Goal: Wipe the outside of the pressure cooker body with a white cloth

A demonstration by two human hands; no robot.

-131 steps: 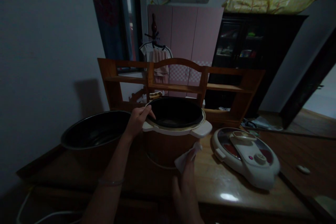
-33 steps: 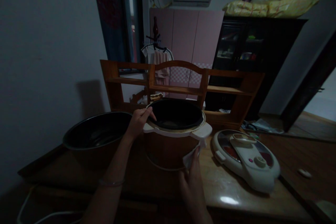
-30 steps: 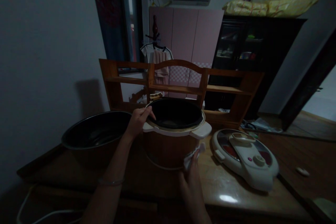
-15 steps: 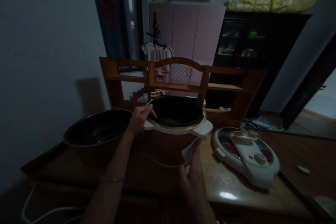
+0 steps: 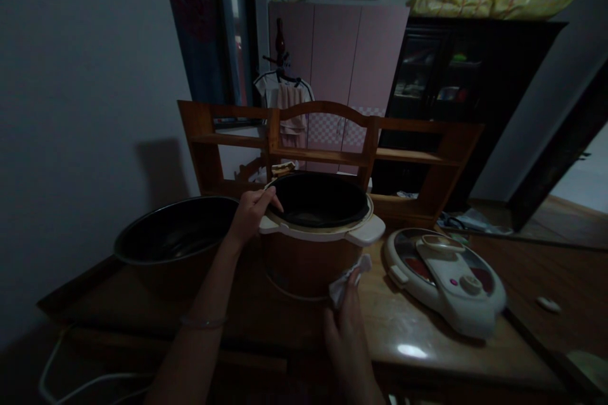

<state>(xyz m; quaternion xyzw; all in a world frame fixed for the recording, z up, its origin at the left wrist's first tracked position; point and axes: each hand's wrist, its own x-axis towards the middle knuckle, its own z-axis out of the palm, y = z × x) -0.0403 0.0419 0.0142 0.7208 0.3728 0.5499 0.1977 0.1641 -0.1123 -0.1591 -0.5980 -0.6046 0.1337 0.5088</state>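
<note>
An electric cooker body (image 5: 304,262) with a brown outer wall, a pale rim and side handles stands upright on the wooden table, its dark inside facing up. At its left rim my left hand (image 5: 249,215) is closed, the fingers hooked over the edge. My right hand (image 5: 349,323) pinches a crumpled white cloth (image 5: 342,285) against the lower right of the wall, below the right handle. Right of the cooker lies a pale round lid (image 5: 451,285) with a clear window and a knob. A wide dark pot (image 5: 142,256) sits open at the left.
A wooden shelf unit (image 5: 327,155) rises along the table's back edge. The bare wall (image 5: 95,76) is close on the left. White cable (image 5: 90,383) hangs at the lower left. Pink cupboards and a black cabinet (image 5: 475,76) stand farther back.
My right hand has moved the cloth slightly down from the right handle along the cooker's wall. My left hand keeps its hold on the rim.
</note>
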